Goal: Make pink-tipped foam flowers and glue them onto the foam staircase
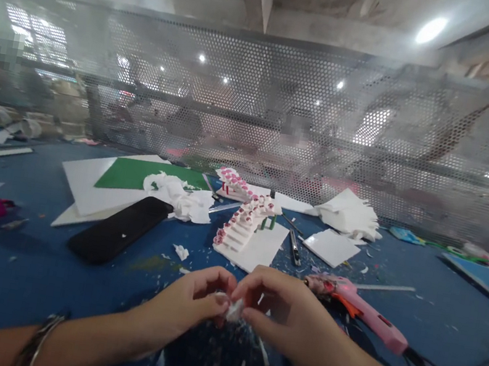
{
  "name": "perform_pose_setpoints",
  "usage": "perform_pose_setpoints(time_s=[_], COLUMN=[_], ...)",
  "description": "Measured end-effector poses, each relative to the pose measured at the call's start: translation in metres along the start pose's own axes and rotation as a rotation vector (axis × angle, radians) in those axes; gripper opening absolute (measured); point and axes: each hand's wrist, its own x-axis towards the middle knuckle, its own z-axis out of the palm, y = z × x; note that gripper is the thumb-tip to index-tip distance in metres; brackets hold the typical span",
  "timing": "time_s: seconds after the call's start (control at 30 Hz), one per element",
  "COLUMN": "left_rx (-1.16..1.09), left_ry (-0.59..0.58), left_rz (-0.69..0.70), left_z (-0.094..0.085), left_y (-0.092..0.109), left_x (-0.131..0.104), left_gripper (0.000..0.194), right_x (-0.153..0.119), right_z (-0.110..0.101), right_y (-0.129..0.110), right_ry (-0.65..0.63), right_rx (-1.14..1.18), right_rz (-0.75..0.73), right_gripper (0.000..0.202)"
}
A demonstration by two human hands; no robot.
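Note:
A small crumpled white piece (234,310) is pinched between the fingertips of both hands, low in the middle of the view. My left hand (194,302) closes on it from the left, thumb and fingers pressed together. From the right, my right hand (285,315) holds its other side between thumb and forefinger. Just beyond the hands a white model staircase (239,232) with pink and dark red dots along its edges stands on a white board (264,249). Green posts (268,222) are under its upper part.
Right of my hands lies a pink glue gun (376,317) with its cable. A black phone-like slab (121,230), crumpled tissue (185,198), green sheet (147,174), cutter (294,247) and white paper stack (348,214) lie around. A perforated screen (247,108) rises behind.

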Motion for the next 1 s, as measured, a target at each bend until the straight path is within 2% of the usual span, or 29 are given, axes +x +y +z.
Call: perform_pose_setpoints(time_s=[0.13,0.23,0.37,0.53,0.77,0.87,0.93,1.0], left_rx=[-0.014,-0.086,-0.069,0.085,0.152,0.348,0.568,0.887], left_ry=[-0.04,-0.088,-0.111,-0.097,-0.221,-0.19,-0.16,-0.141], left_rz=[0.04,0.067,0.067,0.035,0.043,0.051,0.107,0.16], left_z=[-0.001,-0.003,-0.003,-0.002,0.003,0.005,0.003,-0.004], left_y=[-0.002,-0.006,-0.009,-0.001,0.007,0.015,0.026,0.042], left_x=[0.002,0.003,0.003,0.0,-0.007,-0.011,-0.012,-0.01], left_gripper=[0.019,0.023,0.028,0.035,0.046,0.037,0.031,0.024], right_x=[-0.001,-0.002,-0.003,-0.007,-0.01,-0.01,-0.012,-0.015], right_z=[-0.001,0.002,0.005,0.003,0.002,0.006,0.006,0.001], right_y=[-0.003,0.0,0.009,0.01,0.001,-0.001,-0.004,-0.007], right_ry=[0.026,0.0,0.02,0.078,0.023,-0.024,-0.036,-0.004], right_rx=[-0.153,-0.268,-0.308,-0.373,-0.433,-0.533,-0.587,-0.606], right_rz=[-0.087,-0.174,-0.226,-0.185,-0.151,-0.165,-0.192,-0.224], right_gripper=[0.016,0.019,0.009,0.005,0.005,0.006,0.008,0.012])
